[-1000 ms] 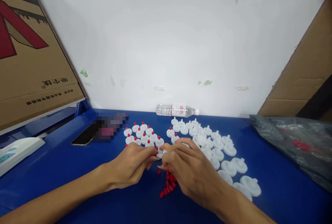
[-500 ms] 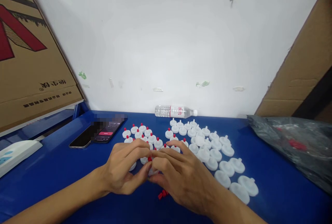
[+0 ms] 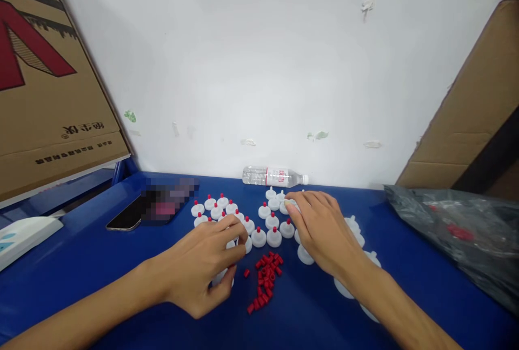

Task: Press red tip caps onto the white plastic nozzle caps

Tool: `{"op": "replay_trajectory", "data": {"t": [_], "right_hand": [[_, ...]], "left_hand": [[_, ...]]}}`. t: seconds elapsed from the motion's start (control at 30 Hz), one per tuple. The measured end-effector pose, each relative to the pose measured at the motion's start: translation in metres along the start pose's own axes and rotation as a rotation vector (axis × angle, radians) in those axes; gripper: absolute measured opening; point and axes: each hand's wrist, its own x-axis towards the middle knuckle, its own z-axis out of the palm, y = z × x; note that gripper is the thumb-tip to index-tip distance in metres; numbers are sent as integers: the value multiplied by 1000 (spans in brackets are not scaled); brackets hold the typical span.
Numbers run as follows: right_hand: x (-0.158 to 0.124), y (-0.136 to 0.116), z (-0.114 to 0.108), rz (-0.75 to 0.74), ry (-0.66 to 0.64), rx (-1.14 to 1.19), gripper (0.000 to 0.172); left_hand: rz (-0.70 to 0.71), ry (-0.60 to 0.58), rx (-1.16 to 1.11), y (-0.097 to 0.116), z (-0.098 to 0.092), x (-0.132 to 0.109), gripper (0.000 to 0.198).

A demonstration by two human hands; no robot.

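White round pieces with red tips (image 3: 258,237) stand in a group at the centre-left of the blue table. A pile of small red caps (image 3: 265,280) lies between my hands. My left hand (image 3: 227,253) is over the left group, fingers curled and apart, with a white piece partly seen below and behind its thumb. My right hand (image 3: 310,215) reaches over the plain white pieces (image 3: 306,254) on the right, its thumb and fingertips at a white disc (image 3: 290,204). The palm hides several pieces.
A clear bottle (image 3: 275,176) lies by the wall. Two phones (image 3: 130,212) and a white device (image 3: 28,236) are on the left. A grey plastic bag (image 3: 446,231) sits at the right. Cardboard (image 3: 52,112) leans at the left, with more (image 3: 466,123) at the right.
My hands have parted from close together at the centre. The right hand moved up and right onto the plain white pieces; the left moved slightly left and down. The red pile now shows.
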Motion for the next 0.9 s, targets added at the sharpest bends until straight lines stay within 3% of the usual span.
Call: {"op": "replay_trajectory", "data": {"t": [0.17,0.4,0.9], "right_hand": [[-6,6,12,23,-29,-60,39],[-12,7,16,61,-89,-117,46],[-11,7,15,155,-171,-142,53]], "left_hand": [[-11,-111,-5,-4,-2,2,18],[-22,-82,-37,0,7,2,3],[28,-90,-10,-3,15,2,1]]}}
